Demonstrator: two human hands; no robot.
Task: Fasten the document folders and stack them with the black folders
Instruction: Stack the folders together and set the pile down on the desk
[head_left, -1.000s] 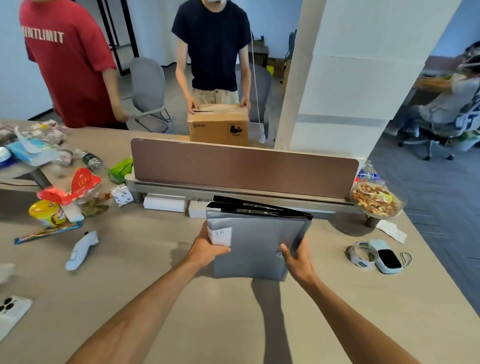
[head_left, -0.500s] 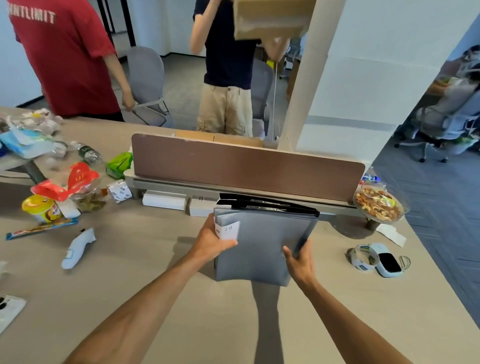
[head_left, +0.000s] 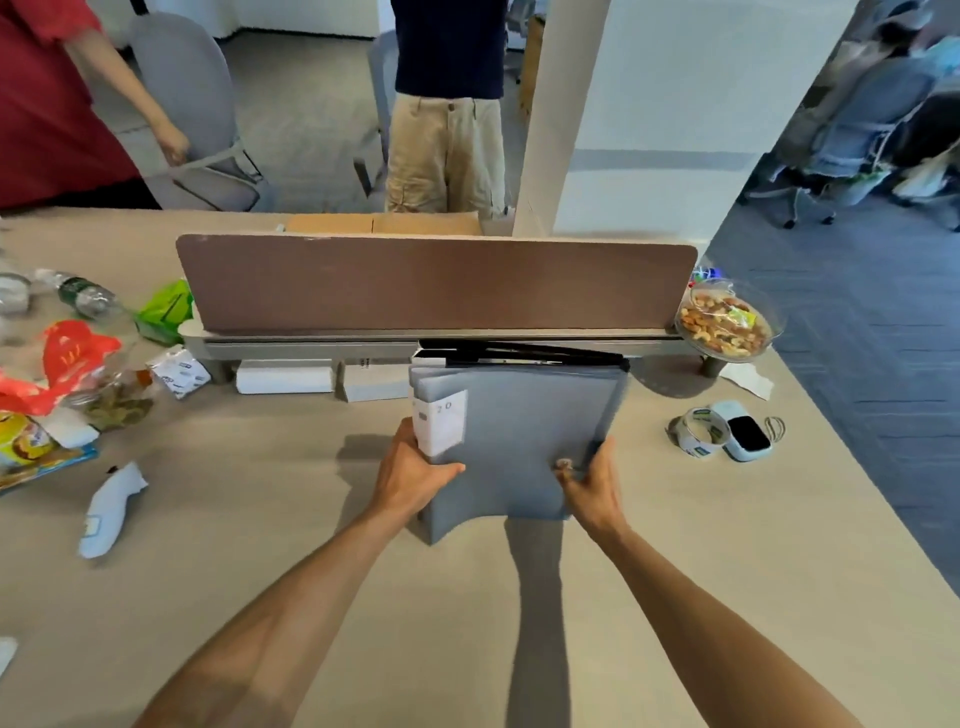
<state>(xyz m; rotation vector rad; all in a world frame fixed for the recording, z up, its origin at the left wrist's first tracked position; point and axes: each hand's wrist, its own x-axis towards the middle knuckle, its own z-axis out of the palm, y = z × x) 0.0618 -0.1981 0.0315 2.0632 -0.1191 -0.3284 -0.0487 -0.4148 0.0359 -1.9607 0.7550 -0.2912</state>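
Note:
A grey document folder with a white label marked "20" lies in the middle of the desk, on top of other grey folders. Its far edge meets a stack of black folders under the brown desk divider. My left hand grips the folder's near left edge below the label. My right hand pinches its near right corner, where a small fastener shows by the fingertips. The near edge of the folder bends upward between my hands.
A brown divider on a grey rail crosses the desk behind the folders. A bowl of nuts, a tape roll and a small device sit at the right. Snack wrappers and a white handheld tool lie left. Two persons stand beyond the desk.
The view has tilted down and closer. My hands have slid toward the near edge of the grey folder. The person behind lifted the cardboard box off the far desk.

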